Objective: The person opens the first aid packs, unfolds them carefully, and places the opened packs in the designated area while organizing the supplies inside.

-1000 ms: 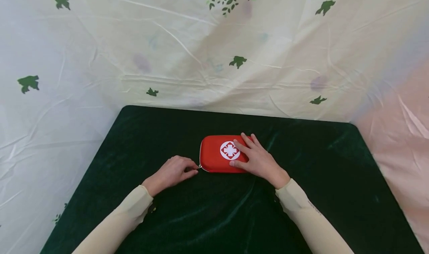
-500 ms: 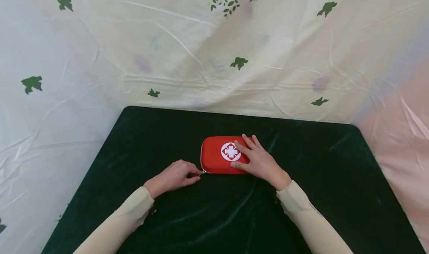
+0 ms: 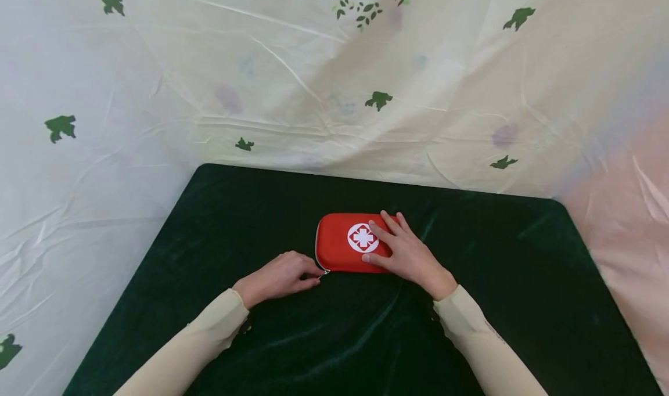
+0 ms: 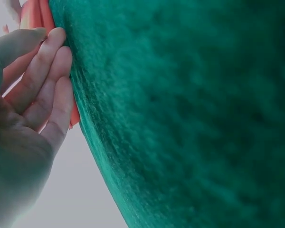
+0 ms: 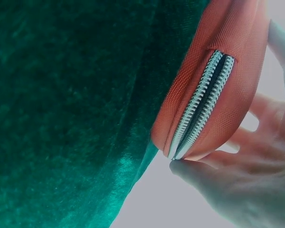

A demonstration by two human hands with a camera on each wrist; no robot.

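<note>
On the green velvet cloth [image 3: 251, 210], just right of the middle, lies the red case [image 3: 334, 242], flat, with a round white emblem [image 3: 363, 237] showing on its top. At the case's near left corner, the left hand [image 3: 282, 275] pinches the zipper pull [image 3: 326, 273] between thumb and index finger, its other fingers lying side by side. On the case's right part, the right hand [image 3: 413, 256] rests with its fingers spread and extended, 2 fingertips reaching the far edge and the thumb lying near the emblem's near right side. Along the side seen from the right wrist, 2 rows of metal zipper teeth [image 5: 196, 102] stand slightly apart, a dark gap between them. Both forearms wear pale sleeves [image 3: 209, 323]. Beyond the far edge of the velvet hangs pale fabric [image 3: 292, 94] printed with green birds [image 3: 378, 100] and leafy sprigs; at the far right, the fabric looks pinkish.
</note>
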